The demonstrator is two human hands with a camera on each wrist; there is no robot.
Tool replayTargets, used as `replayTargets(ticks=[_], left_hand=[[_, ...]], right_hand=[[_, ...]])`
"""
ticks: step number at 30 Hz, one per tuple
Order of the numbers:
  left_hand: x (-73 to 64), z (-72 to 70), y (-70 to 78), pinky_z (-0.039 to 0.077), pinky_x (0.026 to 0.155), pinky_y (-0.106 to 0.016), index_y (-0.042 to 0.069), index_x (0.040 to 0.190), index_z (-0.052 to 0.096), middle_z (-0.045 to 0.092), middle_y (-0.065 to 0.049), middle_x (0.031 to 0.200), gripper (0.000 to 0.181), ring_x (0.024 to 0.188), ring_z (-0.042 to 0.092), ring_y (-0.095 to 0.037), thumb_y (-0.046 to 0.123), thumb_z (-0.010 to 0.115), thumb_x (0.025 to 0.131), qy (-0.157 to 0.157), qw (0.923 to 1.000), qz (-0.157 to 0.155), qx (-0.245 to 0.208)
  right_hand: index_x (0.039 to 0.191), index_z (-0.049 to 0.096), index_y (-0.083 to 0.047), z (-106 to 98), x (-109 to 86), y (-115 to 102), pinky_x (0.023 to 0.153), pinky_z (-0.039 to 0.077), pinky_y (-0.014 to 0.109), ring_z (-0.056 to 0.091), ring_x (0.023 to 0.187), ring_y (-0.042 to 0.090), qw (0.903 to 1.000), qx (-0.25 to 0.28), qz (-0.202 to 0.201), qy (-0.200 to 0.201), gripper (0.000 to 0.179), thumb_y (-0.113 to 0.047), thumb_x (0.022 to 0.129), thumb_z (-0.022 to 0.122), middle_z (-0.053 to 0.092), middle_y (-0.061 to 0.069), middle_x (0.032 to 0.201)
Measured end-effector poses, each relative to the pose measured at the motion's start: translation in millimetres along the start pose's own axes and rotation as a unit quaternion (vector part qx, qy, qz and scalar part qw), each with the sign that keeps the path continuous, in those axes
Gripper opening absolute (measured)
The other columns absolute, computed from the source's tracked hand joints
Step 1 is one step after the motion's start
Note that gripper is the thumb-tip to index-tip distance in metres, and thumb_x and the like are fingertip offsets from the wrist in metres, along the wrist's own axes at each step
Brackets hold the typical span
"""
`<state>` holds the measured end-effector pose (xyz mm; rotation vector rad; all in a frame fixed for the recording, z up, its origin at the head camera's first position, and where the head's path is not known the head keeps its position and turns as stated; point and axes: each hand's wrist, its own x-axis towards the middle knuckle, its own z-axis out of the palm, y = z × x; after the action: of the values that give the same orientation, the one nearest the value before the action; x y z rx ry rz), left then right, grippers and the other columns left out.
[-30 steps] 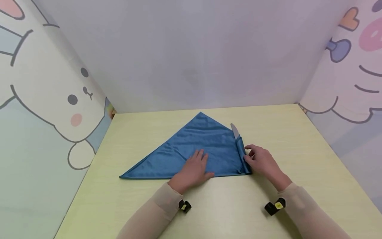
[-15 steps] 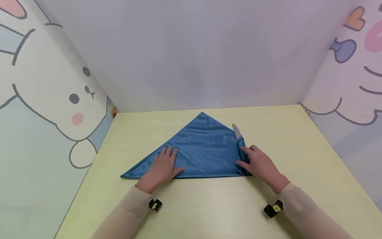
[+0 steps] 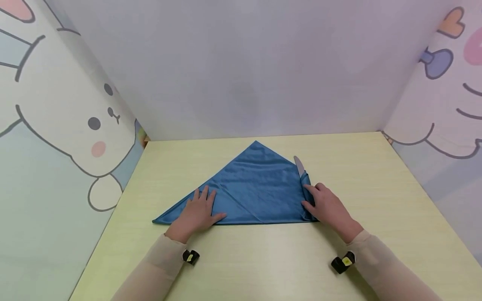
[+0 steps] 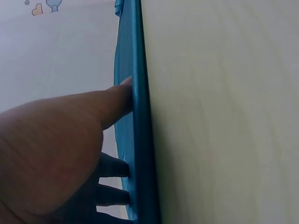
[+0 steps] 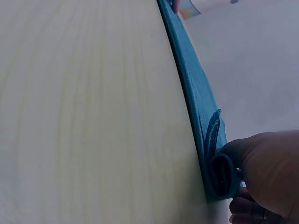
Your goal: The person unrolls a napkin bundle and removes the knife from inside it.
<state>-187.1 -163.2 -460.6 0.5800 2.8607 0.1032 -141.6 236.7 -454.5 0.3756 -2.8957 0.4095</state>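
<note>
A blue satin napkin (image 3: 260, 184) lies on the table, folded into a broad triangle with its peak pointing away. Its right end is rolled up around a knife, whose grey blade (image 3: 299, 165) pokes out at the far end while the rest is hidden. My left hand (image 3: 196, 213) rests flat on the napkin's left part, fingers spread, thumb along the near edge. My right hand (image 3: 331, 209) holds the rolled end (image 3: 306, 194), with thumb and index finger reaching over it. In the right wrist view the roll (image 5: 223, 175) shows end-on, other fingers curled beside it.
The pale wooden table (image 3: 260, 263) ends at a plain light wall (image 3: 244, 75) behind. Side panels with cartoon drawings (image 3: 94, 138) stand left and right. Small black devices sit at both wrists, one by the left cuff (image 3: 191, 257).
My left hand has slid left across the napkin, from its middle to its left part. My right thumb and index finger have moved over onto the roll. The napkin stays in place.
</note>
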Motion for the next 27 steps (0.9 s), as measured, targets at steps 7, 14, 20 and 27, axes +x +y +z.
replayTargets(ticks=[7,14,20,27], left_hand=[[-0.7,-4.0,1.2,0.033,0.101,-0.063,0.006,0.152,0.026,0.017,-0.023,0.156,0.093,0.140,0.015,-0.049,0.069,0.049,0.087,-0.003,1.0000,0.000,-0.002],[-0.5,-6.0,1.9,0.032,0.101,-0.063,0.006,0.153,0.026,0.016,-0.024,0.156,0.093,0.140,0.015,-0.049,0.068,0.050,0.087,-0.014,0.9999,-0.006,-0.005],[0.1,-6.8,1.4,0.033,0.100,-0.063,0.005,0.152,0.027,0.018,-0.024,0.156,0.093,0.140,0.016,-0.049,0.068,0.052,0.087,-0.012,0.9999,-0.004,-0.001],[-1.0,-6.7,1.3,0.037,0.098,-0.061,0.004,0.151,0.029,0.020,-0.025,0.155,0.093,0.138,0.019,-0.050,0.067,0.053,0.087,0.001,1.0000,0.003,0.004]], right_hand=[[0.128,0.057,0.005,-2.0,-0.9,-1.5,0.070,0.051,0.042,0.056,0.076,0.025,0.9998,0.009,0.019,-0.003,0.051,-0.017,0.085,0.072,0.057,0.018,0.098],[0.130,0.055,0.005,-4.2,-2.0,-1.8,0.072,0.052,0.045,0.058,0.078,0.027,0.9989,0.014,0.041,-0.018,0.051,-0.017,0.086,0.070,0.057,0.021,0.103],[0.130,0.054,0.005,-4.7,-0.3,-1.3,0.073,0.052,0.046,0.059,0.078,0.027,0.9983,0.012,0.050,-0.026,0.051,-0.016,0.086,0.068,0.058,0.022,0.104],[0.130,0.054,0.006,-7.6,-0.3,-1.7,0.077,0.051,0.049,0.060,0.086,0.033,0.9975,0.016,0.060,-0.033,0.050,-0.014,0.085,0.067,0.058,0.025,0.107]])
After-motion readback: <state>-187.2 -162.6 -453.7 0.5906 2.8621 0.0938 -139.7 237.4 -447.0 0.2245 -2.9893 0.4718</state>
